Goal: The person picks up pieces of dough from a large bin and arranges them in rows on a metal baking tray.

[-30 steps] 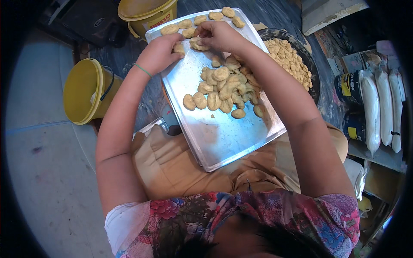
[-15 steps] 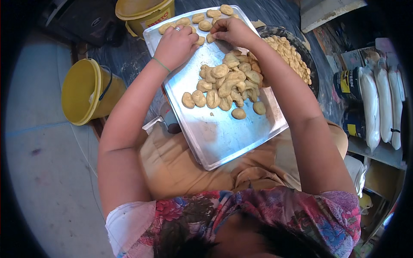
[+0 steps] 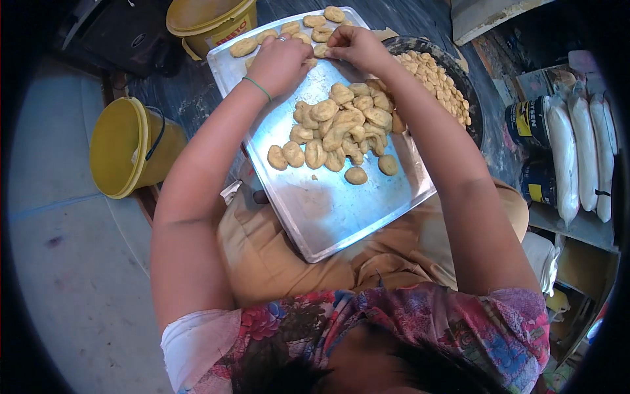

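Observation:
A metal baking tray (image 3: 341, 223) lies tilted across my lap. At its middle is a heap of oval, tan dough pieces (image 3: 344, 125), with a few lying loose along the heap's near edge. More flattened dough pieces (image 3: 314, 21) are laid out at the tray's far end. My left hand (image 3: 282, 64), wearing a ring and a green wrist band, is curled over the far left part, its fingertips closed on a small dough piece (image 3: 312, 64) that is mostly hidden. Across from it, my right hand (image 3: 357, 49) pinches another dough piece (image 3: 321, 50) between thumb and fingers.
Right of the tray stands a round dark pan (image 3: 476, 108) full of small tan pieces (image 3: 436, 79). Two yellow buckets, one upright (image 3: 210, 23) and one tipped (image 3: 134, 148), are at the left. Shelves at the right hold dark cans (image 3: 528, 125) and long white packages (image 3: 564, 164).
My left hand has shifted right and a little nearer relative to the tray, toward my right hand. The right hand stays at the same dough piece. The whole view has shifted slightly.

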`<move>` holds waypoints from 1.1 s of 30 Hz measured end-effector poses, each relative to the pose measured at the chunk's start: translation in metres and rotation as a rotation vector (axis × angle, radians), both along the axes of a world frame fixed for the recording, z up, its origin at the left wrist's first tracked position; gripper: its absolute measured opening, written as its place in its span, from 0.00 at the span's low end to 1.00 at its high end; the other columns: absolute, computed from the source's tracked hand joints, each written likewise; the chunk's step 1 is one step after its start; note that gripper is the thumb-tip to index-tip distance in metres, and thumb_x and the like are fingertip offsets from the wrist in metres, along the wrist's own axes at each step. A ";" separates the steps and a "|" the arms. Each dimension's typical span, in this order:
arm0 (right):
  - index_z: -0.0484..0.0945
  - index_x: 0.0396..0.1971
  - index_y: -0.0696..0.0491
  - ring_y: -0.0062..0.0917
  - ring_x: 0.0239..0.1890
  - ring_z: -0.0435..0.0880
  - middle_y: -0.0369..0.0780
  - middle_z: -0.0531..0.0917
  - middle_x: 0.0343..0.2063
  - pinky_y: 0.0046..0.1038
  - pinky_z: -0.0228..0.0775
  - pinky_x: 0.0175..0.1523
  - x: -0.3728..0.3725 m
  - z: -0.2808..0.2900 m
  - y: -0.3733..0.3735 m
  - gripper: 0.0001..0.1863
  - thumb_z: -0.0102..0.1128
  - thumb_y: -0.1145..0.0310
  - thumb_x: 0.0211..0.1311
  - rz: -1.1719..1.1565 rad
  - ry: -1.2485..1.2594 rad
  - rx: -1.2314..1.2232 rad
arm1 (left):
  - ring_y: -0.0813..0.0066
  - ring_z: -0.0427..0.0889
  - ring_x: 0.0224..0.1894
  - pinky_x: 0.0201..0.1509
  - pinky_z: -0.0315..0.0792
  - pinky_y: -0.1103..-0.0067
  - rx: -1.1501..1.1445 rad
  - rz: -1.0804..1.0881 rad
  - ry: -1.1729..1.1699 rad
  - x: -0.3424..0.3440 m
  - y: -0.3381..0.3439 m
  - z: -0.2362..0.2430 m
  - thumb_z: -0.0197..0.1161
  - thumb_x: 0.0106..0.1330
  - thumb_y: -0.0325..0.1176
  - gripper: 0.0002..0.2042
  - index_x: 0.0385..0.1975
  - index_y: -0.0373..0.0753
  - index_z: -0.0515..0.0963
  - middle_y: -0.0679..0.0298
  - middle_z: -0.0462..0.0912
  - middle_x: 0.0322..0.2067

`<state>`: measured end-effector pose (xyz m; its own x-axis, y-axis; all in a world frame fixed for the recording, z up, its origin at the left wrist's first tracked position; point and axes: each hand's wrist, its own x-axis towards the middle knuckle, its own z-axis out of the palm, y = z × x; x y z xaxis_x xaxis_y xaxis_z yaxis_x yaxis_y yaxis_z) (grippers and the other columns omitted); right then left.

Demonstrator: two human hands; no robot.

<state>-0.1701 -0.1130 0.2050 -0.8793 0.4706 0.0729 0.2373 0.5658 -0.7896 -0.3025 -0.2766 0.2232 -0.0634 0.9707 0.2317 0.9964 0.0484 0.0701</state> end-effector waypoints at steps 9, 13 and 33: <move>0.80 0.34 0.54 0.21 0.33 0.78 0.37 0.81 0.30 0.24 0.70 0.41 0.004 0.024 -0.009 0.10 0.64 0.66 0.53 0.203 -0.031 0.213 | 0.77 0.77 0.34 0.40 0.71 0.78 0.228 0.088 -0.590 -0.041 -0.017 0.024 0.63 0.58 0.35 0.11 0.34 0.34 0.75 0.63 0.78 0.33; 0.78 0.41 0.53 0.21 0.35 0.77 0.35 0.80 0.35 0.24 0.70 0.43 0.040 0.038 -0.022 0.15 0.62 0.67 0.52 0.441 -0.296 -0.072 | 0.83 0.75 0.34 0.40 0.70 0.82 0.278 0.073 -0.796 -0.038 -0.029 0.033 0.62 0.61 0.35 0.12 0.38 0.34 0.76 0.66 0.78 0.34; 0.82 0.34 0.53 0.24 0.34 0.79 0.40 0.82 0.29 0.27 0.70 0.42 0.032 0.029 0.002 0.17 0.67 0.58 0.45 0.220 -0.212 -0.054 | 0.57 0.80 0.38 0.43 0.72 0.72 0.152 0.625 -0.851 0.082 -0.121 0.065 0.58 0.59 0.37 0.12 0.33 0.34 0.80 0.51 0.81 0.34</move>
